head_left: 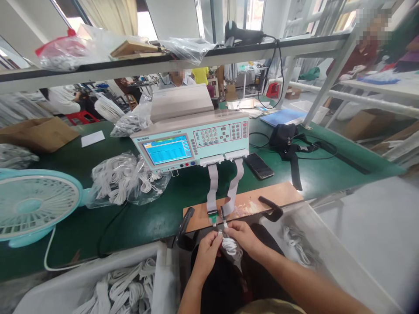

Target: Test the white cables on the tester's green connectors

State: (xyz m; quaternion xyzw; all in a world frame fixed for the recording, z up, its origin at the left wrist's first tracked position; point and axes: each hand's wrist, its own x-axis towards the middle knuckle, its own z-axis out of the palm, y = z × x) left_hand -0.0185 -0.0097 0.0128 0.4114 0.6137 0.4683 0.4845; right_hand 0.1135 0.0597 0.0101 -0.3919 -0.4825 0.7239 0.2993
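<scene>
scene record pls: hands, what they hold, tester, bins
left hand: pinches one plug of the white cable
right hand: grips the other plug, by the test sockets
cable tester: screen lit, two grey ribbon cables down to the sockets
left bin: coiled white cables
right bin: a few coiled cables
desk fan: far left

The coiled white cable (231, 247) is mostly covered by the left hand (207, 253) and right hand (244, 237), so its plug ends cannot be made out. The text on the tester screen (168, 150) is too small to read. The blue fan (32, 205) is cut off by the left edge. Faces of people behind the counter (137, 218) are blurred.
</scene>
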